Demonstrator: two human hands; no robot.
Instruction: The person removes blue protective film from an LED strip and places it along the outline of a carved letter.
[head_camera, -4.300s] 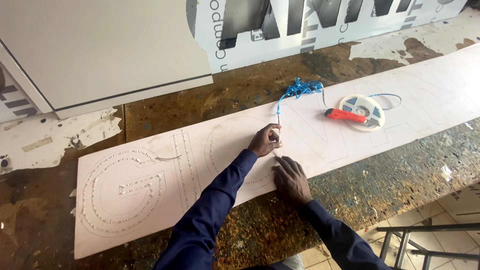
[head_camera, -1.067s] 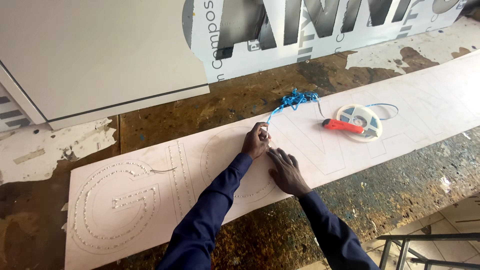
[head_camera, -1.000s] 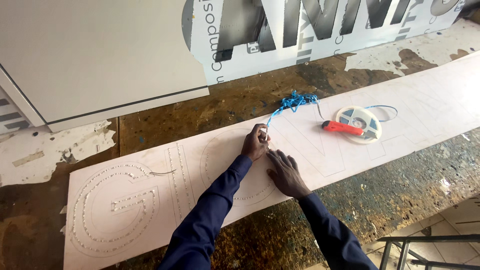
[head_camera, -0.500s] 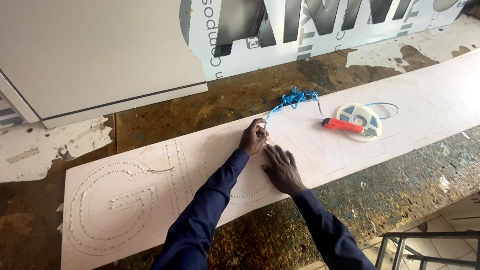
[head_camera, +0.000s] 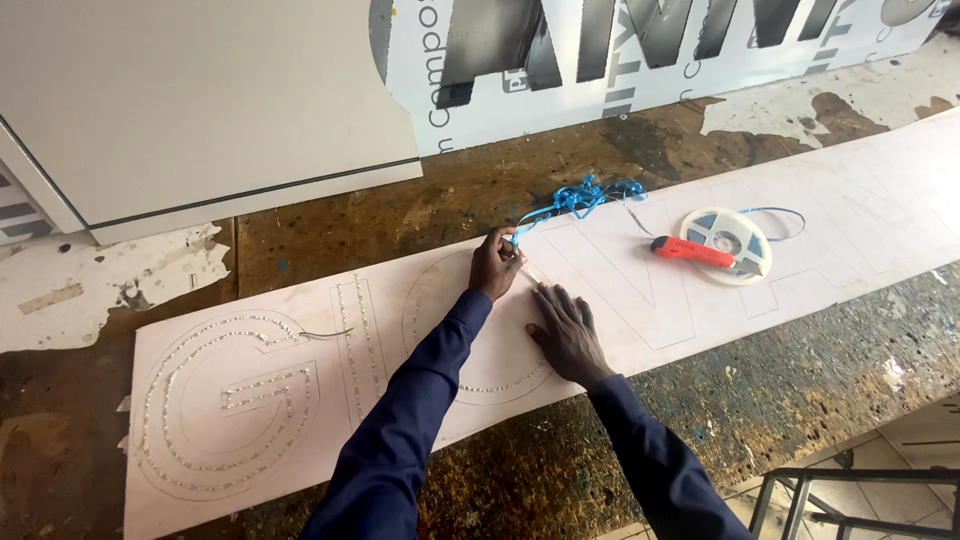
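My left hand pinches the blue strip at its fingertips, while my right hand lies flat, fingers spread, on the board.

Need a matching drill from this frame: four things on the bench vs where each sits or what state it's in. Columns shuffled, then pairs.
Things:
1. orange knife
2. blue strip tangle
3. right hand
4. left hand

Places or states:
A. flat on the pale board
B. lying across the white reel
C. pinching the blue strip
D. bunched at the board's far edge

Pairs: 1-B, 2-D, 3-A, 4-C
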